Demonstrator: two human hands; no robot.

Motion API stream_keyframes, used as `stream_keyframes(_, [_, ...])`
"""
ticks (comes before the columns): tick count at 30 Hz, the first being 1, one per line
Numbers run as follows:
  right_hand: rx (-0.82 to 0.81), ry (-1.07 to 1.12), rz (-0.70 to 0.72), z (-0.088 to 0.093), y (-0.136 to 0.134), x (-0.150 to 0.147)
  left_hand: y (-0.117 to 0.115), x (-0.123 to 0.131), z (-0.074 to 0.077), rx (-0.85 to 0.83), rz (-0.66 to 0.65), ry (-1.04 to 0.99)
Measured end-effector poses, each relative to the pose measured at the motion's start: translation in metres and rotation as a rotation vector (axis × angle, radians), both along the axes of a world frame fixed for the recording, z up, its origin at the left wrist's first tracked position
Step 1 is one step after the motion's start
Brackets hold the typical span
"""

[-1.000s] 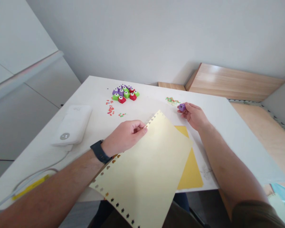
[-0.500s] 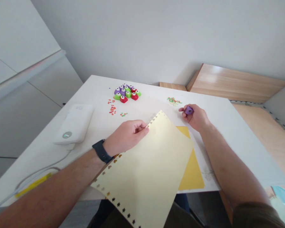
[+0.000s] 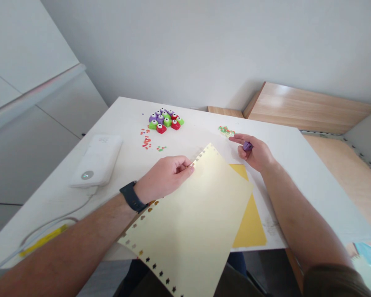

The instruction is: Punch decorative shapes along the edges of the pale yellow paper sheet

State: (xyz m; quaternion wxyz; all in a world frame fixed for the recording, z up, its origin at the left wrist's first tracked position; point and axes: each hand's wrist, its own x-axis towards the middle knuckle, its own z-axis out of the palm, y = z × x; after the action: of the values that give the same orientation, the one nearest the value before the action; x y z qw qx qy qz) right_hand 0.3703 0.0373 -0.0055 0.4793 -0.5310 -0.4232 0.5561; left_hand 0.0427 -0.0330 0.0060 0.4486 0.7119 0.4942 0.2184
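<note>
My left hand (image 3: 167,175) pinches the edge of a pale yellow sheet of paper (image 3: 200,206). Shaped holes, stars and hearts among them, run along two of its edges, and its near corner hangs past the table front. Under it lies a darker yellow sheet (image 3: 250,225). In my right hand (image 3: 256,152) is a small purple craft punch (image 3: 247,146), held against the palm with some fingers stretched out toward a pile of green, orange and pale paper cutouts (image 3: 226,131). At the back left stands a cluster of purple, green and red craft punches (image 3: 166,119).
Red-orange cutouts (image 3: 146,142) and a few green ones (image 3: 161,148) lie scattered before the punch cluster. A white power bank (image 3: 97,161) with a cable (image 3: 86,202) sits at the left, near a yellow object (image 3: 43,240). A wooden shelf unit (image 3: 309,107) stands beyond the table.
My right hand has turned, its fingers now stretched toward the cutout pile and the purple punch tucked further into the palm. My left hand and the sheet have stayed put.
</note>
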Motion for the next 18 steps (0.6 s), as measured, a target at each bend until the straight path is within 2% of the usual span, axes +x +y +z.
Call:
stream_keyframes(9, [-0.010, 0.007, 0.008, -0.0012, -0.0007, 0.0027, 0.0005, -0.0002, -0.0011, 0.009, 0.000, -0.004])
stream_keyframes(18, [0.006, -0.052, -0.050, -0.0001, 0.0003, 0.0007, -0.0004, 0.0002, 0.0001, 0.003, -0.001, 0.004])
